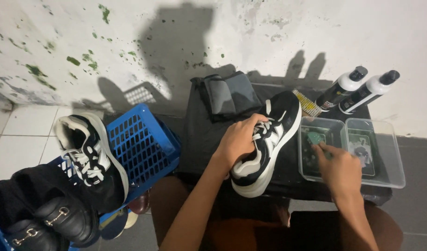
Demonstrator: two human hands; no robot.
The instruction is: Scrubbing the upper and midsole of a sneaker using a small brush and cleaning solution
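i see left hand gripping black-and-white sneaker on dark worktop, fingers curled over laces, shoe tilted on its side, toe toward wall. right hand over left clear tray, fingers pinched shut on small green brush. both forearms reach forward. second tray just beside; two bottles behind.

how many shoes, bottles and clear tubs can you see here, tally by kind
Black-and-white sneakers: 2, one under the left hand on the table, one on the blue basket
Black loafers with metal bits: 2
Spray bottles: 2
Clear tubs: 2; the right hand reaches into the nearer
Total: 8
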